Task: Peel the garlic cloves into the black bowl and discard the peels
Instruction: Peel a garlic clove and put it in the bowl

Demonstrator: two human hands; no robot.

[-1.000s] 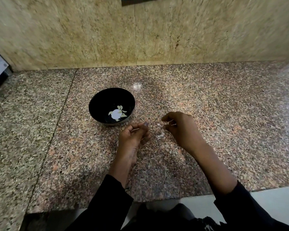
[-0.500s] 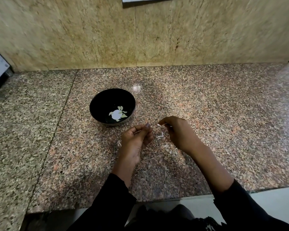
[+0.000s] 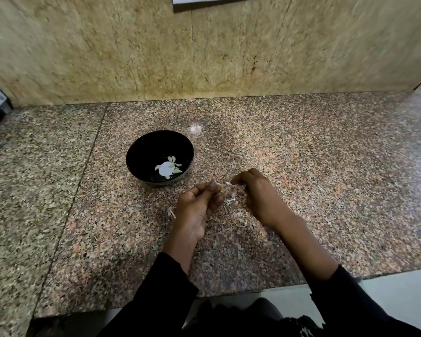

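- While the left hand [image 3: 197, 207] pinches a small pale garlic clove [image 3: 218, 184], tip pointing toward 3 o'clock, the right hand [image 3: 258, 193] pinches a papery peel strip [image 3: 228, 183] just beside it.
- Round black bowl [image 3: 141, 152] with peeled cloves: 10 o'clock, nearer the left hand.

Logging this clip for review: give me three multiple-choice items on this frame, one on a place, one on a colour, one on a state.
1. Where do loose peels lie?
A. on the counter between the hands
B. on the wall
C. on a plate

2. The bowl is:
A. white
B. black
C. red

3. The left hand is:
A. flat on the counter
B. inside the bowl
C. pinching a garlic clove

Key: 1 A, pale scraps sit on the granite; 2 B, dark rim and walls; 3 C, fingers curl round a pale tip.
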